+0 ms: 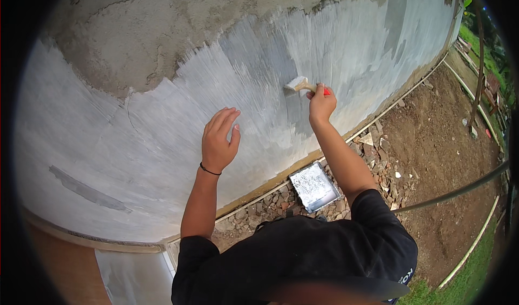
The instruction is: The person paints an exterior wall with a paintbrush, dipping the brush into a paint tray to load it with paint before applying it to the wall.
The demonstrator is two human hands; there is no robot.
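Note:
My right hand (323, 104) is closed around the handle of a paintbrush (304, 85), whose handle shows a red end. White paint coats its bristles, and they meet the wall (259, 105) at a patch of greyer, thinly covered surface. To the left, my left hand (220, 137) is raised by the wall with its fingers stretched out and nothing in it. I cannot tell whether it touches the wall. Streaky white paint covers the wall's lower part, while rough bare cement shows above. A dark band circles my left wrist.
A rectangular paint tray (315, 186) with white paint stands on broken stones (373, 156) at the wall's foot. Brown soil (438, 143) spreads to the right, crossed by a dark hose or pole (459, 188). A pale panel (132, 275) lies at lower left.

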